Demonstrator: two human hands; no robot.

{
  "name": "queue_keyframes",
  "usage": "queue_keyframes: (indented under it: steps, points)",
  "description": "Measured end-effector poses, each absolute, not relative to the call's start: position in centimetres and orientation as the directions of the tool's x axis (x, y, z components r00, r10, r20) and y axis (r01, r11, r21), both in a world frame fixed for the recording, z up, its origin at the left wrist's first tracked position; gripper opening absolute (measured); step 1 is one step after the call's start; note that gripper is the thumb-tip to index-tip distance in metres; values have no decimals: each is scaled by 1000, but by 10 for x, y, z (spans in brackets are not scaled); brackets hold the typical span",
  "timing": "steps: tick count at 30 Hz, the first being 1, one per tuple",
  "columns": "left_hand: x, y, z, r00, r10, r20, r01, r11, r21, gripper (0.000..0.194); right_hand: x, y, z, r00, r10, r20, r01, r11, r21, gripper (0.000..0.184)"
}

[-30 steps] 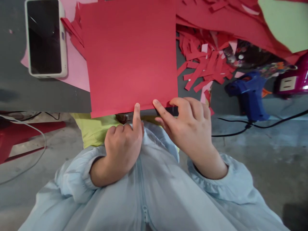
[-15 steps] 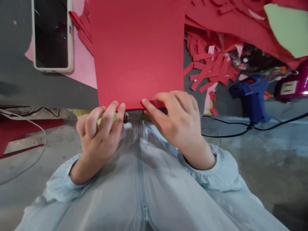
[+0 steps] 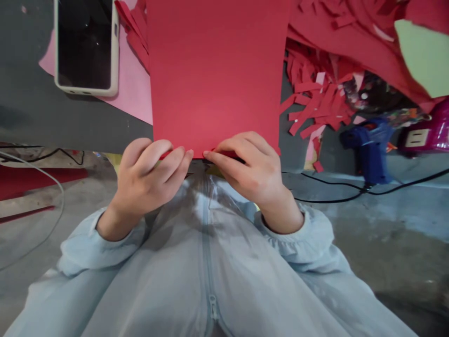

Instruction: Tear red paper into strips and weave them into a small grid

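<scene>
A large sheet of red paper [image 3: 217, 79] reaches over the table's near edge toward my body. Its near edge is pinched by my left hand [image 3: 150, 173], left of the middle, with the fingers curled over the border. My right hand [image 3: 250, 166] grips the same edge a little to the right, index finger and thumb close together. The two hands' fingertips almost meet at the middle of the edge. A narrow raised strip of the red paper shows under the right fingers. Both thumbs are mostly hidden beneath the hands.
A phone [image 3: 86, 47] lies on pink paper [image 3: 135, 93] at the left. Red paper scraps [image 3: 315, 98] are heaped at the right. Beside them are a blue glue gun [image 3: 372, 150], a purple object with a socket [image 3: 428, 133], black cables [image 3: 333, 201] and a pale green sheet [image 3: 423, 56].
My left hand has moved right along the paper's edge, and its fingers have closed together. The right hand has shifted slightly left, so the fingertips are nearer each other. The view has shifted a little.
</scene>
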State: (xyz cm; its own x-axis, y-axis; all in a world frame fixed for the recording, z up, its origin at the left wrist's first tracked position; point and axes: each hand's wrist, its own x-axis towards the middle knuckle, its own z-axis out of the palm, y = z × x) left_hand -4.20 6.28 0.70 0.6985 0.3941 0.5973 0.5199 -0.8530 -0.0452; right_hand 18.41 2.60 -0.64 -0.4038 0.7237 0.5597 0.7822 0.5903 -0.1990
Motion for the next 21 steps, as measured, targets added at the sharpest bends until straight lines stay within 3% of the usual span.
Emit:
queue_keyframes:
  steps: [4, 6, 9, 11, 15, 21]
  points:
    - [-44, 78, 8, 739, 226, 634, 417, -894, -167, 12, 186, 26, -9, -401, 706, 584, 754, 616, -228, 15]
    - [-46, 82, 8, 776, 284, 563, 393, -916, -79, 14, 189, 26, -9, -408, 704, 582, 751, 621, -225, 15]
    - [-50, 85, 10, 799, 425, 426, 397, -904, 157, 15, 192, 26, -8, -432, 700, 569, 755, 626, -197, 12]
    - [-51, 88, 11, 810, 441, 385, 392, -897, 203, 14, 193, 25, -7, -438, 707, 555, 764, 618, -185, 12]
    - [-49, 90, 15, 858, 379, 347, 373, -924, 88, 16, 192, 24, -4, -439, 724, 532, 778, 603, -178, 13]
    - [-51, 81, 11, 834, 312, 455, 376, -925, -55, 13, 192, 23, 0, -450, 773, 447, 793, 576, -197, 16]
